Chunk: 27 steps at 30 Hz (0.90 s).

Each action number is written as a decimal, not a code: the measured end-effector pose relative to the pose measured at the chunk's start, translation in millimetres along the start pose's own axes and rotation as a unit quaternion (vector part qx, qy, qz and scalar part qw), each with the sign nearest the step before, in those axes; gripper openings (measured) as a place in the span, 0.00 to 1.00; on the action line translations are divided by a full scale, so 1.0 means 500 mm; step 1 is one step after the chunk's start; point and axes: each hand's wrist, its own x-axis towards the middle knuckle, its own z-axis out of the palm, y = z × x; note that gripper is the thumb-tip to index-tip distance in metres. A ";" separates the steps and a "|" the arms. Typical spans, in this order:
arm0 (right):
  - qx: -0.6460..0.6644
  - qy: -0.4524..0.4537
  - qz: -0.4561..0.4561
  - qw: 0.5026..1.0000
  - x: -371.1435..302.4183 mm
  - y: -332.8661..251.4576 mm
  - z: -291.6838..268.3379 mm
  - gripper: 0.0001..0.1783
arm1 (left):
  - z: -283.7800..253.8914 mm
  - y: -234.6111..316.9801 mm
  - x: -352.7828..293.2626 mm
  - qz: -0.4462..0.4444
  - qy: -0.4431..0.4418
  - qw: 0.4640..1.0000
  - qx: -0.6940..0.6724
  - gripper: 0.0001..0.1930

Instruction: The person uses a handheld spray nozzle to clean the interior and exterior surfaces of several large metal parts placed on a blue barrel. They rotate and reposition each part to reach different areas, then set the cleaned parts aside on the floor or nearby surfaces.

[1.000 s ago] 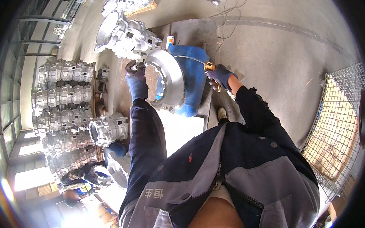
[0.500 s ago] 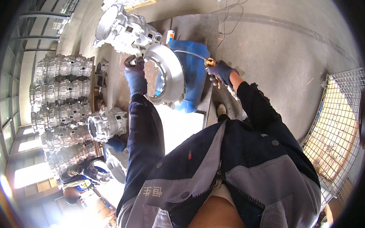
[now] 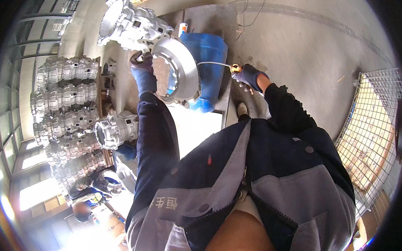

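A silver ring-shaped metal casting (image 3: 188, 65) with a toothed inner edge stands on its side in front of me. My left hand (image 3: 143, 72), in a dark glove with a blue cuff, is closed on the casting's left edge. My right hand (image 3: 250, 77), gloved as well, grips a yellow air blow gun (image 3: 235, 68). Its long, thin, bent nozzle reaches left, and the tip is close to the casting's outer right side; whether it touches cannot be made out. Part of the gun's handle is hidden by my fingers.
A blue plastic drum (image 3: 214, 55) lies behind the casting. Larger silver housings (image 3: 133, 26) stand beyond it, with a white-and-orange can (image 3: 182, 28) nearby. Stacked housings (image 3: 67, 94) line the left, where another person (image 3: 90, 188) works. A wire-mesh cage (image 3: 369, 131) stands at right.
My right hand has drawn the blow gun slightly right and nearer relative to the casting, and its nozzle tip sits lower along the rim. My left hand keeps its hold. The whole view has shifted slightly.
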 end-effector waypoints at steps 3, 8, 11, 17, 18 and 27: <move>-0.046 -0.018 0.018 0.999 -0.034 0.027 -0.004 0.13 | 0.000 -0.019 0.001 -0.011 -0.011 0.997 -0.071 0.22; -0.139 0.009 -0.049 0.989 -0.107 0.060 -0.006 0.18 | 0.004 -0.045 0.012 0.062 0.016 0.997 -0.034 0.20; -0.145 -0.048 -0.054 0.987 -0.170 0.067 -0.021 0.17 | 0.005 -0.040 0.002 0.065 0.012 0.995 -0.074 0.20; -0.062 -0.084 -0.069 0.992 -0.301 -0.004 -0.036 0.18 | 0.005 -0.022 -0.039 0.094 -0.042 0.976 -0.191 0.24; -0.050 -0.091 -0.096 0.990 -0.316 -0.027 -0.042 0.17 | -0.003 -0.022 -0.044 0.081 -0.059 0.973 -0.208 0.23; -0.038 0.042 -0.215 0.975 -0.130 -0.198 -0.005 0.10 | -0.002 0.015 -0.055 0.022 0.037 0.980 -0.194 0.18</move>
